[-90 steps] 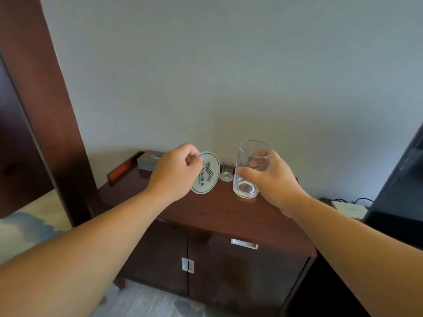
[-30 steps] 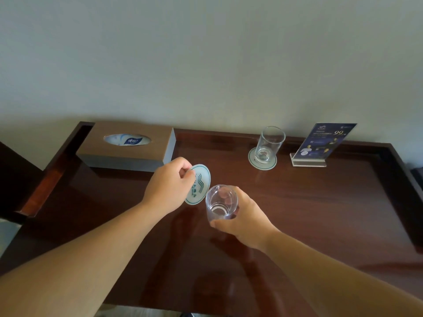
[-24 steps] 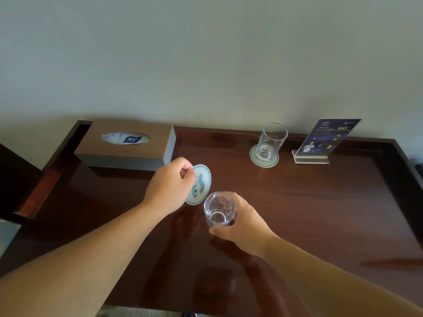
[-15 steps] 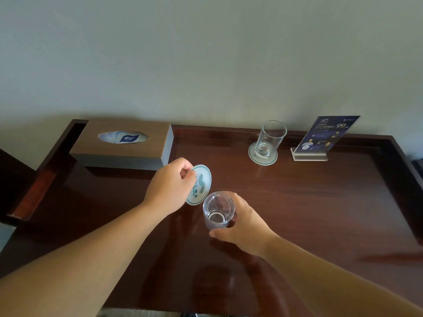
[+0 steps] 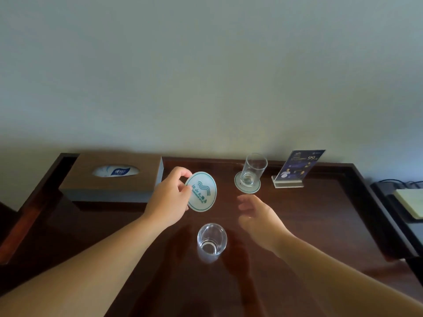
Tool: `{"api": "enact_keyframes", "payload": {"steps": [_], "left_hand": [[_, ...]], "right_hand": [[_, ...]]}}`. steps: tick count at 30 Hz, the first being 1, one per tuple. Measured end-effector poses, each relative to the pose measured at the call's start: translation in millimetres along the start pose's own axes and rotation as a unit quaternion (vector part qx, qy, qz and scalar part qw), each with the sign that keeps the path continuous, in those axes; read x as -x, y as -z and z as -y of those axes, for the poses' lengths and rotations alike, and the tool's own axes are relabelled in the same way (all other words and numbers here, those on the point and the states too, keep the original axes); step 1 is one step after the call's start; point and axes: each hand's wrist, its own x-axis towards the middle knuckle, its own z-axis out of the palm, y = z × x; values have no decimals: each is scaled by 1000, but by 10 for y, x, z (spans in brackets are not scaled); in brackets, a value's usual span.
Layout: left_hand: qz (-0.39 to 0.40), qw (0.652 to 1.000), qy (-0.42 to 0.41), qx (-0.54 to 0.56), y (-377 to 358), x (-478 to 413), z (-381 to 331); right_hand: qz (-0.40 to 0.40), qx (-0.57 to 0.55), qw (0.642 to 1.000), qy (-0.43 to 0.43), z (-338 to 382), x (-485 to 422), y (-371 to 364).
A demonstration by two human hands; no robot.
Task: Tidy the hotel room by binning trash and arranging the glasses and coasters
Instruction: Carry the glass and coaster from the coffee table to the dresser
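Note:
My left hand (image 5: 169, 199) pinches a round white coaster with a teal wave logo (image 5: 202, 191), tilted up above the dark wooden tabletop (image 5: 320, 225). A clear empty glass (image 5: 212, 241) stands upright on the bare wood near the front, between my forearms. My right hand (image 5: 258, 217) hovers just right of and behind that glass, fingers relaxed and holding nothing. A second clear glass (image 5: 253, 171) stands on another white coaster (image 5: 247, 186) at the back of the table.
A brown tissue box (image 5: 114, 179) sits at the back left. A blue leaflet in a clear stand (image 5: 297, 169) is at the back right. The tabletop has a raised rim. Cables and a pale pad (image 5: 410, 202) lie on a lower surface at far right.
My right hand has set the glass down on the wood and let go, moving back and right. My left hand has carried the coaster slightly farther back.

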Motion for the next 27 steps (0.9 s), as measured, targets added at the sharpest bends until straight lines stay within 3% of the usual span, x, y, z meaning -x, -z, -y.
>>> {"api": "enact_keyframes", "payload": {"steps": [4, 11, 20, 27], "left_hand": [[14, 998, 22, 66, -15, -85, -79], [31, 984, 77, 160, -146, -276, -77], [25, 969, 163, 185, -394, -583, -11], [40, 953, 219, 203, -657, -776, 132]], "right_hand": [[-23, -15, 1000, -10, 123, -140, 2], [20, -77, 997, -24, 143, -491, -121], [77, -103, 992, -11, 75, -963, -116], [79, -89, 991, -54, -77, -1192, -201]]}}
